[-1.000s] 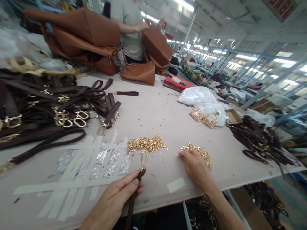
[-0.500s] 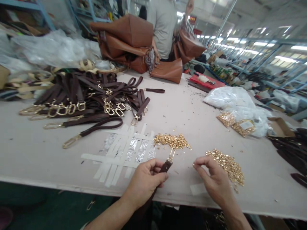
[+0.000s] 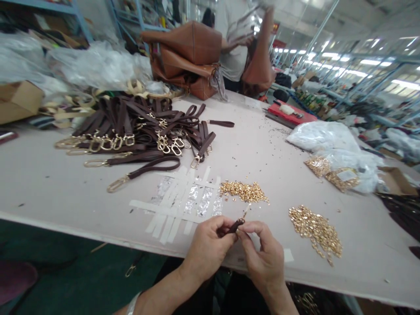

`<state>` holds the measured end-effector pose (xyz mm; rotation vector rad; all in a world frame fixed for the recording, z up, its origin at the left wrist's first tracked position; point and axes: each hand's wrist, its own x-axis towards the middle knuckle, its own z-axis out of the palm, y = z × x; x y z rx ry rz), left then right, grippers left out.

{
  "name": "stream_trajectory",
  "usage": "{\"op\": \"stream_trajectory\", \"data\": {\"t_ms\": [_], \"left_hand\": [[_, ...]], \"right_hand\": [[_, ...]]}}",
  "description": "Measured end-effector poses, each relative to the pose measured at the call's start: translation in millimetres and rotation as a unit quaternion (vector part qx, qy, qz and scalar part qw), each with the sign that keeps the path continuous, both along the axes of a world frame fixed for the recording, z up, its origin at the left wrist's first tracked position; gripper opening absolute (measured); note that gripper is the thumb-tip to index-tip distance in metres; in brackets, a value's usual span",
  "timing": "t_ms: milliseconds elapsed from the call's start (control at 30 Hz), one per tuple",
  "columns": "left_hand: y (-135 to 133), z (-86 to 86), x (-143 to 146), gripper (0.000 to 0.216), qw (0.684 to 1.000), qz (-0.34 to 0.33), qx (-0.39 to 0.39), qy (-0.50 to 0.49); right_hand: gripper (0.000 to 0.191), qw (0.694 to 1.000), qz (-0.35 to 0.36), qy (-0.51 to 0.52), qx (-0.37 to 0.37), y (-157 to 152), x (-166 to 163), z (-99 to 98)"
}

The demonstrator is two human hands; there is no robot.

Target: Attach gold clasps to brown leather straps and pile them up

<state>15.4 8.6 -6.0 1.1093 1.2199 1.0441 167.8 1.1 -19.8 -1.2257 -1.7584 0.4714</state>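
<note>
My left hand (image 3: pixel 206 245) grips the end of a dark brown leather strap (image 3: pixel 233 227) with a gold clasp at its tip. My right hand (image 3: pixel 262 253) has its fingers pinched against that same strap end, right beside the left thumb; a small piece may sit between the fingertips, but I cannot make it out. Both hands hover over the table's near edge. One pile of small gold fittings (image 3: pixel 243 191) lies just beyond the hands. A second gold pile (image 3: pixel 316 229) lies to the right.
A heap of dark brown straps with gold rings (image 3: pixel 138 127) covers the left of the table (image 3: pixel 49 183). Taped strips (image 3: pixel 183 201) sit in front of me. White plastic bags (image 3: pixel 331 144) lie right. A person handles tan bags (image 3: pixel 190 57) at the far end.
My right hand left the right gold pile and came to the strap end held by my left hand. The view swung left and down. The far person lifted a tan bag.
</note>
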Motion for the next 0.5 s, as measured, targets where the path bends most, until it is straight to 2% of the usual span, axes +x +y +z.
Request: {"op": "stream_trajectory", "data": {"t_ms": [133, 233, 367, 433, 500], "left_hand": [[-4, 5.3, -2, 0.01, 0.996, -0.005, 0.064, 0.066], [-8, 9.3, -2, 0.016, 0.99, -0.008, 0.101, 0.102], [-17, 11.8, 7, 0.016, 0.979, -0.027, 0.137, 0.147], [-19, 10.7, 12, 0.017, 0.966, -0.071, 0.173, 0.178], [-17, 11.5, 11, 0.014, 0.938, -0.127, 0.232, 0.224]], "right_hand": [[0.005, 0.997, -0.04, 0.059, -0.032, -4, -5, -3.5], [0.012, 0.983, -0.062, 0.157, -0.076, -6, -10, -3.5], [0.031, 0.941, -0.054, 0.287, -0.174, -9, 0, -7.9], [0.041, 0.915, -0.062, 0.335, -0.215, -11, 16, -16.9], [0.044, 0.891, -0.044, 0.358, -0.276, -14, 40, -27.4]]}}
